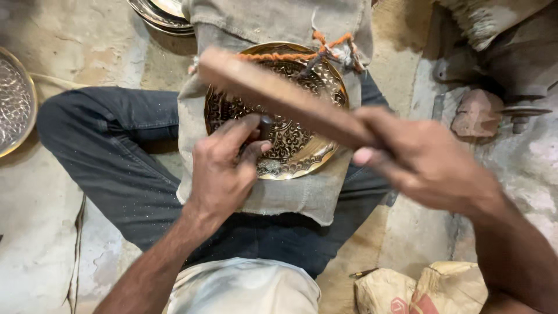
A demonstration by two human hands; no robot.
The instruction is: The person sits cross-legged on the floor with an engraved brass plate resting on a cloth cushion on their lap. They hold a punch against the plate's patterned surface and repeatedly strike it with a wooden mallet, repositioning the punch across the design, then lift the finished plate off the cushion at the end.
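Head view is showing me a round brass plate (pixel 302 139) with a dense embossed pattern, lying on a grey cloth (pixel 279 192) spread over the person's lap; nothing loose is sitting in the plate that I can make out. I am seeing the left hand (pixel 224 168) closing its fingers around a small dark punch (pixel 264 127), whose tip is pressing onto the plate's inner surface just left of centre. I am watching the right hand (pixel 421 160) gripping one end of a flat wooden stick (pixel 279 96), which is slanting up and left over the plate, above the punch. Off to the far left a hammered metal bowl (pixel 14 102) is sitting on the floor, and more stacked plates (pixel 163 14) are lying at the top edge.
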